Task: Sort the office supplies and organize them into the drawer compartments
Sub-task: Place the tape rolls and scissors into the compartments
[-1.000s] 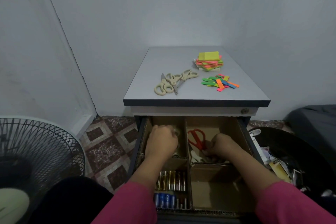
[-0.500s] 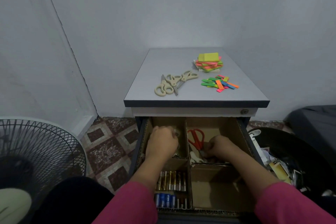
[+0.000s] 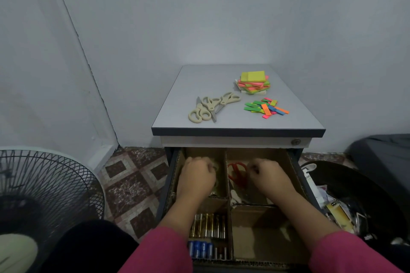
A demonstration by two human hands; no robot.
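Down in the open drawer (image 3: 297, 175), cardboard dividers split the space into four compartments, and both hands are reaching into the back pair. The left hand (image 3: 197, 175) sits in the back-left one with its fingers curled over something roundish and pale; it looks like a roll of tape, but the hand hides too much to be sure, and I cannot tell whether it grips the thing or only rests on it. The right hand (image 3: 266, 173) is in the back-right compartment, fingers curled under, just beside red scissors (image 3: 236, 173) lying flat on the bottom; whether it pinches anything is hidden. Red scissors lie there probably because that section is meant for cutting tools. Batteries (image 3: 208, 225) fill the front-left compartment in neat rows, gold ones behind, blue ones nearer the front edge, so like goes with like. The front-right compartment shows only bare cardboard.

Up on the cabinet top (image 3: 175, 104) the unsorted supplies wait: beige scissors (image 3: 210, 107) in a loose overlapping heap at the left, a stack of sticky notes (image 3: 253, 83) at the back right, and scattered coloured flags (image 3: 265, 108) in front of it. Grouping them by kind there probably makes each an easy single lift down into the drawer. A fan (image 3: 44, 195) stands on the floor to the left
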